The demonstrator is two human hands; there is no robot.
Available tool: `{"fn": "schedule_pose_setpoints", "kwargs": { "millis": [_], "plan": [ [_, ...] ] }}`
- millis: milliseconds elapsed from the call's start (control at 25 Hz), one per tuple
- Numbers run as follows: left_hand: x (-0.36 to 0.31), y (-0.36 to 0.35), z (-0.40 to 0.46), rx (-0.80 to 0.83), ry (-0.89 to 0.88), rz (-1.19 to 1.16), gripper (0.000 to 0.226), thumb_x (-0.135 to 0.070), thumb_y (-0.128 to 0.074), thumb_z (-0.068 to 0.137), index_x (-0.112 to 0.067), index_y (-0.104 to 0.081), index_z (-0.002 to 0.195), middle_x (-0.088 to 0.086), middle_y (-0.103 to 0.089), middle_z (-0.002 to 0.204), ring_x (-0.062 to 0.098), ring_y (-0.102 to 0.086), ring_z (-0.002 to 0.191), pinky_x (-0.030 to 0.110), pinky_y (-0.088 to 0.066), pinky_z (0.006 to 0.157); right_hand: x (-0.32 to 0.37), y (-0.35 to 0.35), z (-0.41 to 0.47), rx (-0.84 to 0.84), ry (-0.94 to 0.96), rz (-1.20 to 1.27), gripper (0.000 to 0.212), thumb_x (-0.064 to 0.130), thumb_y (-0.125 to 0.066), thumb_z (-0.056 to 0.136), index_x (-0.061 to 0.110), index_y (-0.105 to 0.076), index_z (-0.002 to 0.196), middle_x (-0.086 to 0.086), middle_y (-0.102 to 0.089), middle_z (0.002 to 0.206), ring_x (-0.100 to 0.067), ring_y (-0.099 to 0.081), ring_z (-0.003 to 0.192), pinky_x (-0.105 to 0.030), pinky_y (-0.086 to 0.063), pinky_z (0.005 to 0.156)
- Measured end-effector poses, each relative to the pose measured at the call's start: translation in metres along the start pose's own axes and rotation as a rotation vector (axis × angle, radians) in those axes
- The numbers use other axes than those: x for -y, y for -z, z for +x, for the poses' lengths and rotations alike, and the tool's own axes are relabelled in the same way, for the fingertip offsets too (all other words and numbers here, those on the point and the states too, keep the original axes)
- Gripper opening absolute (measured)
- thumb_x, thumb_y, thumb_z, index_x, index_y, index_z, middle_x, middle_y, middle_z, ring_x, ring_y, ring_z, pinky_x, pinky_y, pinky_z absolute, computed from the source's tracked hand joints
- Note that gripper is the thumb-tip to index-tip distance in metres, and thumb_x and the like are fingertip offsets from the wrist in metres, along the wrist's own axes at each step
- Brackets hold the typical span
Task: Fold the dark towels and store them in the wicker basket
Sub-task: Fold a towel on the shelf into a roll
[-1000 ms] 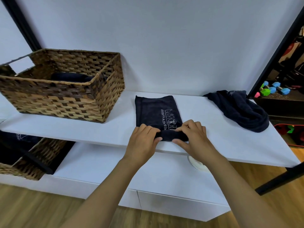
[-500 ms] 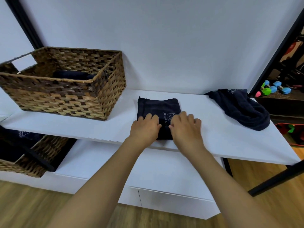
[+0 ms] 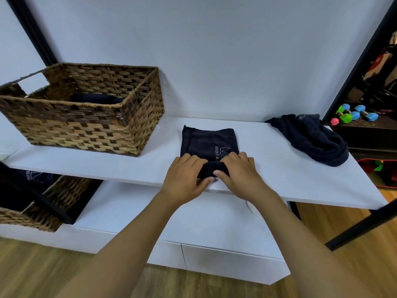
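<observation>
A dark folded towel (image 3: 207, 140) with pale lettering lies flat on the white shelf (image 3: 279, 168), near its front edge. My left hand (image 3: 185, 176) and my right hand (image 3: 239, 172) sit side by side on its near end, fingers on top and thumbs under the rolled-up near fold, gripping it. The wicker basket (image 3: 86, 125) stands to the left on the same shelf, with a dark towel (image 3: 94, 97) partly visible inside. A crumpled dark towel (image 3: 311, 137) lies at the shelf's right end.
A second wicker basket (image 3: 43, 203) with dark cloth sits lower left under the shelf. Below are a white cabinet top (image 3: 171, 222) and drawers. Coloured dumbbells (image 3: 354, 114) rest on a dark stand at the right. The wall is close behind.
The towel's near part has been folded over, so it now lies shorter. Both hands pressed forward on it half a second ago and have now come back to grip its near fold.
</observation>
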State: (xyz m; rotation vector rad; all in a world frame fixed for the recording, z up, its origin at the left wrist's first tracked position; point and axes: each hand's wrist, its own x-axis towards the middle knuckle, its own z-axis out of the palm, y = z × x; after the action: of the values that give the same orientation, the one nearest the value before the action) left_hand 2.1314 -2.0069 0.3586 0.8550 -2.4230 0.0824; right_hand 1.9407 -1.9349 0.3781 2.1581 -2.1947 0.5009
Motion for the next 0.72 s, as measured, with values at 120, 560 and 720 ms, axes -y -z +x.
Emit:
{"fn": "schedule_pose_setpoints", "kwargs": {
  "millis": [120, 560, 720],
  "plan": [
    [0.002, 0.002, -0.002, 0.071, -0.009, 0.042, 0.046, -0.058, -0.048, 0.094, -0.019, -0.065, 0.111, -0.005, -0.063, 0.100, 0.018, -0.053, 0.090, 0.033, -0.045, 0.076, -0.005, 0.016, 0.006, 0.192, -0.020, 0.144, 0.032, 0.053, -0.045, 0.100, 0.022, -0.053, 0.104, 0.008, -0.047, 0.103, -0.017, -0.036, 0.101, -0.037, -0.032, 0.095],
    [0.008, 0.013, 0.045, 0.354, 0.204, -0.153, 0.050, -0.055, -0.033, 0.103, -0.021, -0.057, 0.075, -0.008, -0.051, 0.078, 0.014, -0.043, 0.092, 0.034, -0.031, 0.089, -0.006, -0.017, 0.000, -0.253, 0.044, -0.147, 0.048, 0.054, -0.040, 0.097, 0.016, -0.062, 0.117, -0.003, -0.057, 0.108, -0.027, -0.049, 0.089, -0.040, -0.042, 0.079],
    [0.005, 0.011, 0.046, 0.368, 0.265, -0.098, 0.047, -0.054, -0.028, 0.104, -0.023, -0.060, 0.089, -0.010, -0.049, 0.089, 0.017, -0.043, 0.098, 0.034, -0.028, 0.086, -0.003, -0.009, 0.026, -0.281, 0.007, -0.068, 0.049, 0.040, -0.026, 0.103, 0.013, -0.060, 0.078, -0.001, -0.055, 0.077, -0.026, -0.048, 0.069, -0.036, -0.034, 0.065]
  ]
}}
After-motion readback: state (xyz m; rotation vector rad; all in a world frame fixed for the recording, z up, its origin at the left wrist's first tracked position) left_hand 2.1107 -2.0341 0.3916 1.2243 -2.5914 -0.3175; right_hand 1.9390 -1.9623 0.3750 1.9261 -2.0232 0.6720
